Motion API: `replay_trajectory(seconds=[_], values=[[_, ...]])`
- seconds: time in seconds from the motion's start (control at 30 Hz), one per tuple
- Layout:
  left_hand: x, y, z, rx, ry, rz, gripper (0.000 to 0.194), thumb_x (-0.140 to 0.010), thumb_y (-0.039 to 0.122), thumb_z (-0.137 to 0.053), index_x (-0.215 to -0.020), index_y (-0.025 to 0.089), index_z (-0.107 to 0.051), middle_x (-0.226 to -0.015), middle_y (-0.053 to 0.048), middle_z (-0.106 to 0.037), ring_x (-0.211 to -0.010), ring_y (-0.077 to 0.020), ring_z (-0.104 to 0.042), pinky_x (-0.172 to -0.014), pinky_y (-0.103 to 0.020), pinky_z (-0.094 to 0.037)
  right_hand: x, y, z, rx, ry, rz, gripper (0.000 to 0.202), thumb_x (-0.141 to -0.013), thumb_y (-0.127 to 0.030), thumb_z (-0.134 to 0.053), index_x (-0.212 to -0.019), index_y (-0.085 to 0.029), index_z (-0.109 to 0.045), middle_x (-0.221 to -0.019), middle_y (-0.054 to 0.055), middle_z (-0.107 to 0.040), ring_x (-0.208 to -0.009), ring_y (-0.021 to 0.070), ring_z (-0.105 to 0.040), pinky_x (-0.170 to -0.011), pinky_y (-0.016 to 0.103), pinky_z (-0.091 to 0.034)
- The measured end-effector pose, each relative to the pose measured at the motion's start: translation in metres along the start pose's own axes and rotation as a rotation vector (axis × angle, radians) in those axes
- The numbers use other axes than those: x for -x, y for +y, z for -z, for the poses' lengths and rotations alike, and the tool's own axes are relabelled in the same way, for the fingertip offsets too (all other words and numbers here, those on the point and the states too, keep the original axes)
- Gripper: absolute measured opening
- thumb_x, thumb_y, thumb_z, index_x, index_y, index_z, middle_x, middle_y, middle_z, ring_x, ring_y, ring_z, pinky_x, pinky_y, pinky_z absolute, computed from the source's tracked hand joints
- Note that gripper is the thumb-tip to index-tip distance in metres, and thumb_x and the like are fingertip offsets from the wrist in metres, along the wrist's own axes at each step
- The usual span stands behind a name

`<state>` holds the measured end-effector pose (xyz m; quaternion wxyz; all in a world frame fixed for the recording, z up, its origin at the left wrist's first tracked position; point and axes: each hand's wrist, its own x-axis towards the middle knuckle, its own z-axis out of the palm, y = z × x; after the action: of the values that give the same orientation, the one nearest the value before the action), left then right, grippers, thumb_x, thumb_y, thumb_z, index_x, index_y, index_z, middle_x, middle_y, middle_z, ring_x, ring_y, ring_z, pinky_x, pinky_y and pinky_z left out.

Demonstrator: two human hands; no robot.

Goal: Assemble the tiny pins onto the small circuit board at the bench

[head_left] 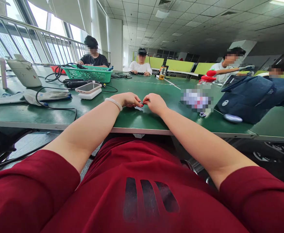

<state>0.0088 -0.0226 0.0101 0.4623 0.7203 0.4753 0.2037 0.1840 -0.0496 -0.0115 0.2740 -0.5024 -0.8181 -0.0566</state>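
Note:
Just above the green table top, my left hand and my right hand meet with their fingertips almost touching. Both are closed in a pinch. Between them is a tiny object, partly dark and partly shiny, too small to name and mostly covered by the fingers. A pale band circles my left wrist. Left of my left hand, a pink-edged phone lies on a white case-like object.
A green basket with cables stands at the back left. Gloves and a black cable lie at left, near a white device. At right are a navy backpack and a white oval object. Several people sit around the table.

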Motion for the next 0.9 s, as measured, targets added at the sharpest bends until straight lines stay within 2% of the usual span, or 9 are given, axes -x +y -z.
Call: replay_trajectory(seconds=[0.2,0.43,0.57,0.63,0.73,0.8,0.9], values=[[-0.0006,-0.0001,0.0001,0.019,-0.004,0.004,0.032,-0.044,0.021,-0.087,-0.068,0.017,-0.066,-0.054,0.003,-0.052,-0.052,-0.0072,-0.043,-0.047,-0.023,-0.027,0.001,-0.0021,0.0024,0.016,-0.001,0.007,0.02,-0.087,-0.022,-0.054,-0.092,-0.02,-0.073,-0.1,0.005,-0.068,-0.091,0.0184,-0.058,-0.08,0.027,-0.042],[0.0025,0.0028,0.0003,0.122,0.066,0.01,0.023,-0.053,0.017,-0.085,-0.068,0.019,-0.067,-0.057,0.002,-0.056,-0.052,-0.0071,-0.045,-0.05,-0.024,-0.033,0.0023,-0.0004,0.0065,0.019,-0.011,-0.026,0.024,-0.089,-0.031,-0.055,-0.102,-0.02,-0.072,-0.103,0.008,-0.068,-0.095,0.02,-0.059,-0.083,0.028,-0.041],[0.0039,0.0031,0.0015,0.182,0.049,0.011,0.018,-0.058,0.013,-0.082,-0.069,0.016,-0.068,-0.058,0.0,-0.059,-0.053,-0.0066,-0.047,-0.051,-0.022,-0.036,0.0023,0.0004,0.0054,0.02,-0.024,-0.032,0.026,-0.088,-0.036,-0.057,-0.1,-0.019,-0.073,-0.1,0.008,-0.069,-0.092,0.0198,-0.059,-0.08,0.028,-0.041],[0.0037,0.0026,0.002,0.228,0.034,0.019,0.017,-0.06,0.011,-0.08,-0.072,0.016,-0.068,-0.062,-0.001,-0.062,-0.058,-0.0075,-0.054,-0.056,-0.021,-0.042,0.003,-0.0001,0.0056,0.016,-0.019,-0.027,0.027,-0.087,-0.038,-0.057,-0.096,-0.018,-0.073,-0.097,0.008,-0.069,-0.089,0.0194,-0.058,-0.079,0.028,-0.04],[0.0026,0.002,0.0017,0.332,0.003,0.025,0.021,-0.061,0.009,-0.079,-0.078,0.014,-0.069,-0.073,-0.003,-0.068,-0.074,-0.0114,-0.063,-0.071,-0.023,-0.049,0.0045,-0.0021,0.0059,0.023,0.002,-0.016,0.027,-0.085,-0.041,-0.059,-0.09,-0.018,-0.071,-0.094,0.008,-0.068,-0.086,0.0189,-0.057,-0.077,0.029,-0.039],[0.0022,0.0022,0.0,0.395,-0.036,0.008,0.023,-0.061,0.007,-0.078,-0.082,0.013,-0.07,-0.079,-0.005,-0.07,-0.081,-0.0138,-0.065,-0.08,-0.027,-0.051,0.0054,-0.0044,0.0057,0.039,0.019,-0.012,0.026,-0.085,-0.041,-0.059,-0.086,-0.018,-0.07,-0.092,0.007,-0.067,-0.084,0.0184,-0.056,-0.074,0.029,-0.039],[0.0032,0.0033,-0.0047,0.417,-0.09,-0.032,0.025,-0.061,0.004,-0.076,-0.084,0.012,-0.071,-0.078,-0.004,-0.071,-0.081,-0.0136,-0.065,-0.086,-0.029,-0.05,0.0063,-0.0085,0.0049,0.072,0.008,0.012,0.025,-0.084,-0.042,-0.059,-0.081,-0.018,-0.068,-0.09,0.006,-0.066,-0.08,0.0178,-0.056,-0.07,0.028,-0.038]])
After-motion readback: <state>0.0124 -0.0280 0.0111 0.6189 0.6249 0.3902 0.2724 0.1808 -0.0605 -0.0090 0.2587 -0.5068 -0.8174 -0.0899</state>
